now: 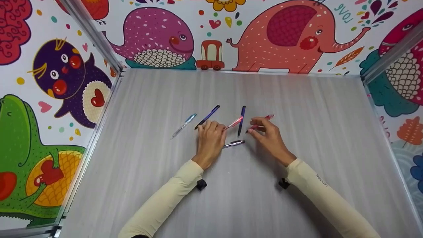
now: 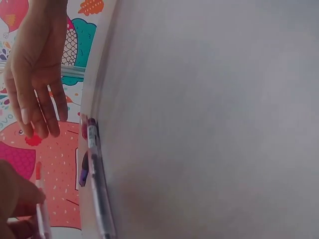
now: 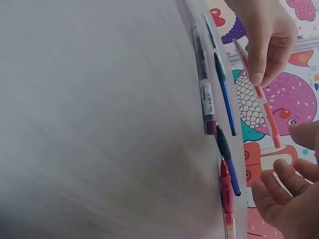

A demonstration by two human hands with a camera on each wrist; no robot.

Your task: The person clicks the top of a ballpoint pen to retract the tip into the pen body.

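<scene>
Pink pen (image 1: 233,123) sits pinched in the fingers of the left hand (image 1: 209,139), its free end slanting up and away past the fingertips toward the right hand (image 1: 269,137); the right wrist view shows the same pen (image 3: 259,94) held between thumb and fingers above the table (image 1: 297,99). Just below that left hand's fingertips, a maroon pen (image 1: 234,143) lies flat on the table. Behind the left knuckles, a dark blue pen (image 1: 207,116) lies slanted, and further out to the left a light blue pen (image 1: 183,126) lies well apart from it. Between the two hands, a navy pen (image 1: 241,121) lies nearly straight away from the person. The right hand has its fingers relaxed and spread, holding nothing; a red pen (image 1: 261,122) lies on the table just beyond and under its fingertips, though actual touching cannot be told.
</scene>
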